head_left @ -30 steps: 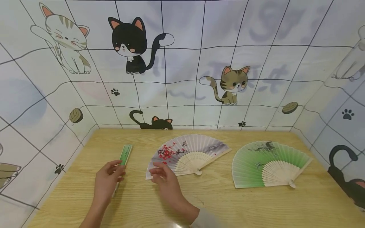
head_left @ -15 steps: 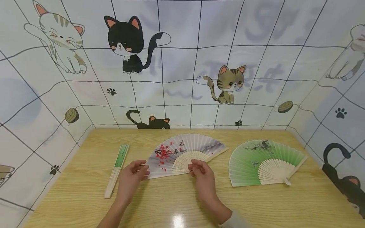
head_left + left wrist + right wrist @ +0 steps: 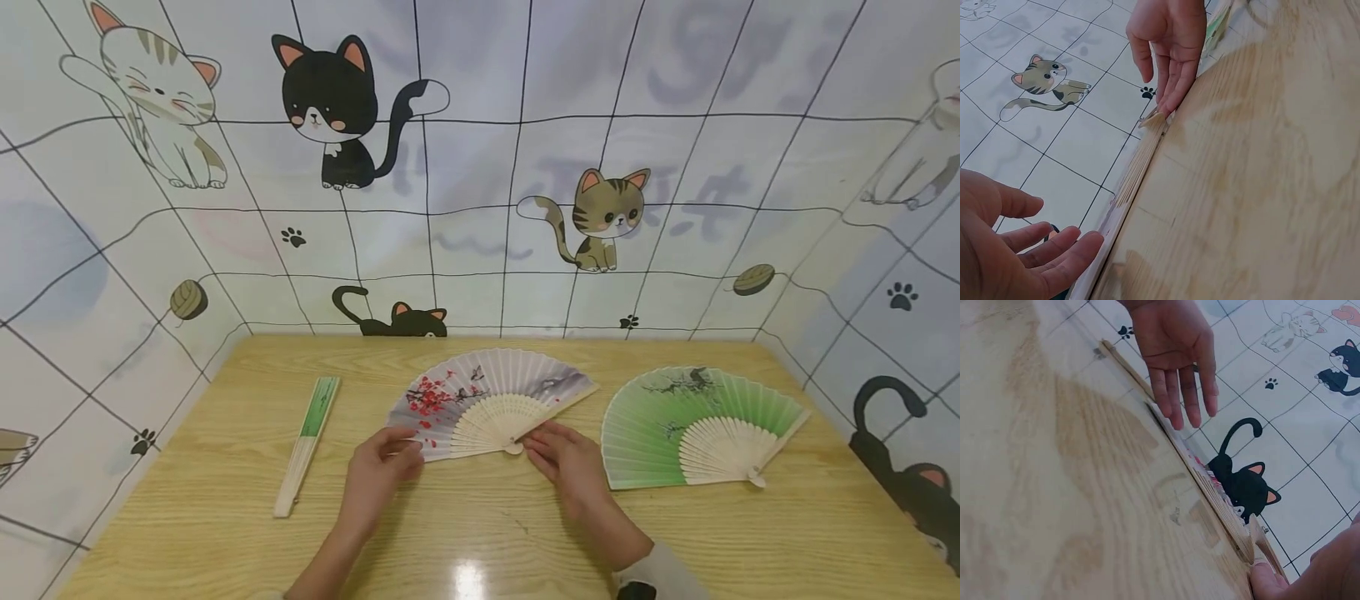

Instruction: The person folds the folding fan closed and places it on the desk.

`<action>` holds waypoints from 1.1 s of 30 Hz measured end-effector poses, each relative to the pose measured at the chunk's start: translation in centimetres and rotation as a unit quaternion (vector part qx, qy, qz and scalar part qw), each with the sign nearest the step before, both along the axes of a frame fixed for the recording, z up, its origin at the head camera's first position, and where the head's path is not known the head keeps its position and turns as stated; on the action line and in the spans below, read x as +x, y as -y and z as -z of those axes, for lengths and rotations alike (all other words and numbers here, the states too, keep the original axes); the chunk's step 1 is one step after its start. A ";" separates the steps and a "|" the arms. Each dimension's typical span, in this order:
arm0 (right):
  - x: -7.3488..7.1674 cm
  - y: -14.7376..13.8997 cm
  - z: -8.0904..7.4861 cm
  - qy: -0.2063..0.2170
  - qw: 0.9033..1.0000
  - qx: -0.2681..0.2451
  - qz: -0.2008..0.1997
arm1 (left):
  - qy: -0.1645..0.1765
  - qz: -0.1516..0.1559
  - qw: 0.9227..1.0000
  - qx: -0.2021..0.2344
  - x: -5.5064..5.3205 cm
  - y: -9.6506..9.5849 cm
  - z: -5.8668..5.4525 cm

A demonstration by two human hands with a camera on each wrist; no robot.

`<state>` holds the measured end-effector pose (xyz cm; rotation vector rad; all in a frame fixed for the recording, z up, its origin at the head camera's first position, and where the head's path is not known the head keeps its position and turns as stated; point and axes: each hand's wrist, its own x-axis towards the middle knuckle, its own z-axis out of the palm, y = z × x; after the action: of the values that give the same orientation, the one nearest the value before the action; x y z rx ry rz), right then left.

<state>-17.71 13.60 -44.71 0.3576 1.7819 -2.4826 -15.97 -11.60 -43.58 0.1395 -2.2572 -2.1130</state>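
An unfolded hand fan [image 3: 491, 400], pale with red blossoms and cream ribs, lies on the table between both hands. My left hand [image 3: 378, 475] is at its lower left corner, overlapping the edge there. In the left wrist view, that hand's fingers [image 3: 1063, 256] are spread and relaxed, thumb apart. My right hand [image 3: 573, 467] is at the fan's pivot end, fingertips right against the outer rib. The left wrist view shows the right hand's fingers [image 3: 1172, 81] extended to the pivot, with the thumb away from them.
An unfolded green fan [image 3: 697, 433] lies right of my right hand. Further left is a folded green fan [image 3: 307, 450] with pale sticks. Cat-printed cloth [image 3: 465, 167] rises behind and beside the wooden table [image 3: 495, 533].
My left hand has left the folded fan and moved right to the blossom fan's left corner. The right hand has moved right, past the fan's ribs, to its pivot end. The fans have stayed put.
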 end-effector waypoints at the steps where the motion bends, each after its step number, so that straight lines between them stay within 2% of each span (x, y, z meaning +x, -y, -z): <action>1: -0.1 -0.1 0.0 0.002 1.000 -0.004 -0.004 | 0.000 0.002 1.000 0.000 0.0 -0.1 0.0; 9: -1.2 -0.8 0.1 0.017 0.999 -0.049 -0.011 | 0.003 0.018 1.000 0.011 0.4 -0.9 0.0; 15: -1.7 -0.7 0.5 0.008 0.999 -0.046 -0.015 | -0.005 0.016 1.000 0.016 0.4 -1.0 0.0; 22: -2.0 -0.3 0.9 0.000 0.998 -0.053 0.027 | -0.010 0.019 0.999 0.024 0.4 -1.1 -0.1; 29: -1.8 0.2 0.3 -0.028 0.994 -0.086 0.058 | -0.013 0.027 0.999 0.045 0.5 -1.4 0.1; 33: -1.5 0.3 0.2 -0.046 0.991 -0.102 0.074 | -0.024 0.007 0.997 0.071 0.3 -1.8 0.6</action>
<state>-19.24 13.28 -44.96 0.3787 1.5649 -2.7968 -15.62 -9.83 -44.21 0.0786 -2.0886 -2.2570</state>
